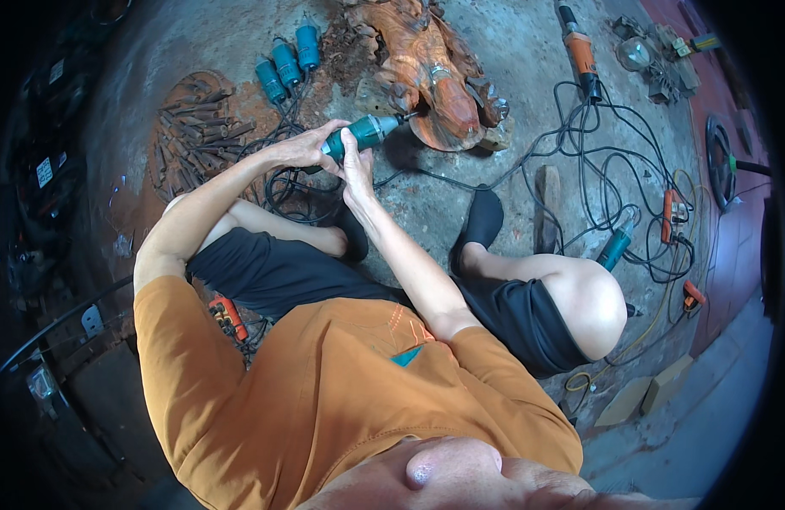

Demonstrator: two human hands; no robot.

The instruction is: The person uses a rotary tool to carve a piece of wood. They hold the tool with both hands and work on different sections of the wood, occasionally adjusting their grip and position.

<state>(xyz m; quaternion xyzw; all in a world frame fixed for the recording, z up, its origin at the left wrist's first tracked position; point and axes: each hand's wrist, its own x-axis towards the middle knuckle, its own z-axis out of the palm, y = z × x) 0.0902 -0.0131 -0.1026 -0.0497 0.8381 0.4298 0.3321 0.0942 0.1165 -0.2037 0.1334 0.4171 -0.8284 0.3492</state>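
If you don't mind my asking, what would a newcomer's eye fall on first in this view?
Most likely the reddish-brown wood carving at top centre. To its lower left, the left hand and right hand hold a teal power tool, pointed toward the carving. Farther left lies a heap of brown rods.

Teal power tool (374,131); reddish-brown carving (428,64); orange shirt (312,395)

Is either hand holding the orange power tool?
No, the left hand and right hand both hold the teal power tool, while the orange power tool lies on the floor.
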